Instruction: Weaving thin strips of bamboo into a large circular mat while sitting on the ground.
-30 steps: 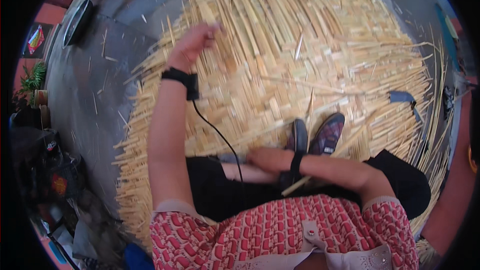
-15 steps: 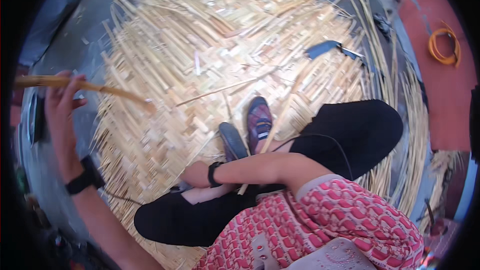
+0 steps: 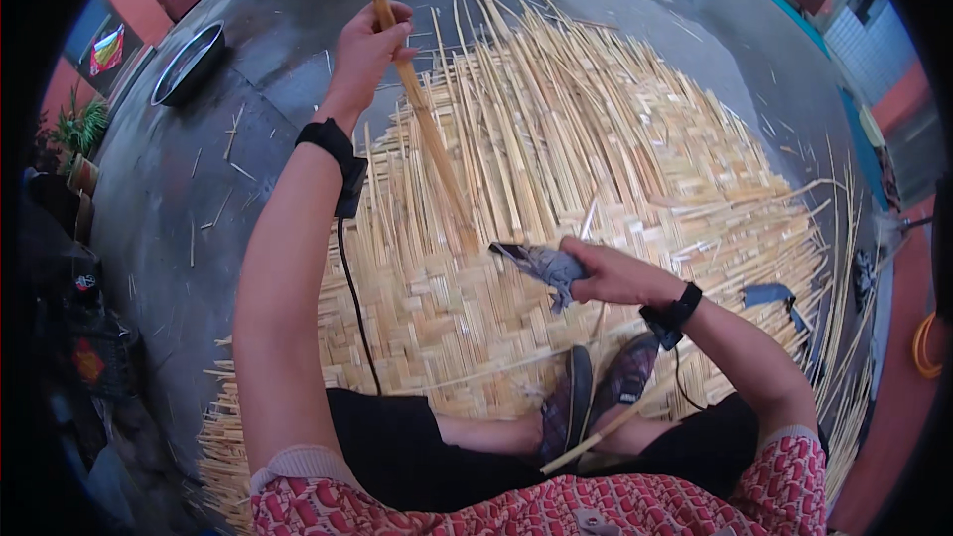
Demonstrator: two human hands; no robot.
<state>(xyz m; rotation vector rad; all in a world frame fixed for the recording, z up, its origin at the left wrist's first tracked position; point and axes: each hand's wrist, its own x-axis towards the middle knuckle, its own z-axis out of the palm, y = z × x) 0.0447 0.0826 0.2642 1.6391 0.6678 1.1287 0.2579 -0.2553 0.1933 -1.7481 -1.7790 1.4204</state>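
My left hand (image 3: pixel 369 55) is closed round a long tan reed stalk (image 3: pixel 429 131), raised at the far left of the mat. The stalk slants down toward the mat's middle, its lower end close to the weave. In my right hand (image 3: pixel 623 276) is a knife (image 3: pixel 544 263) with a dark blade and grey cloth wrapped about its handle. The blade points left, near the stalk's lower end; whether they touch I cannot tell. Beneath both hands spreads a woven reed mat (image 3: pixel 467 323), with long unwoven strips at its far side.
A blue-handled tool (image 3: pixel 768 294) lies on the mat's right side. Loose strips (image 3: pixel 844 248) run along the right edge. On the grey floor at the left stands a metal basin (image 3: pixel 189 65). My shoes (image 3: pixel 623 377) rest on the mat.
My view has turned left. My left hand has swung the stalk from the left rim to out ahead; my right hand has risen from beside my leg, and the knife now shows.
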